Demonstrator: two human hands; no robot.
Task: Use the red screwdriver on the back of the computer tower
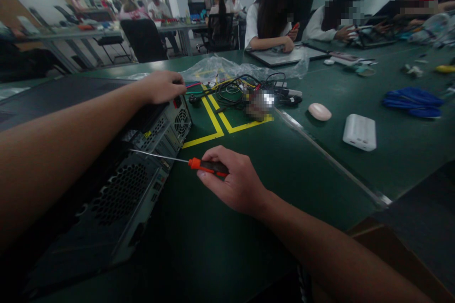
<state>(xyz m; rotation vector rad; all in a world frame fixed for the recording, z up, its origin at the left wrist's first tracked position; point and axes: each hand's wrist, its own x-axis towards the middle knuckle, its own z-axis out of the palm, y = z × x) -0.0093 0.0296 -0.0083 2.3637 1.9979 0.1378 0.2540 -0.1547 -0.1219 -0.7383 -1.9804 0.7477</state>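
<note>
A dark computer case [142, 218] lies on the green table at the left, its rear panel with vents, a fan grille and ports facing right. My left hand [163, 87] rests on the far end of the case, near the power supply fan; its fingers are bent and partly hidden. Wrapped round the orange and black handle of a screwdriver [208, 166] are the fingers of my right hand [238, 177]. The long shaft points left, and its tip is at the rear panel's upper edge, beside a metal bracket. Whether the tip sits on a screw cannot be made out.
Tangled cables [234, 92] and clear plastic film [220, 67] lie beyond the case. Further right are a pinkish oval object [320, 111], a white box-shaped device [359, 131] and a blue bundle [412, 102]. Several people sit at tables behind; one works over a flat panel [284, 57].
</note>
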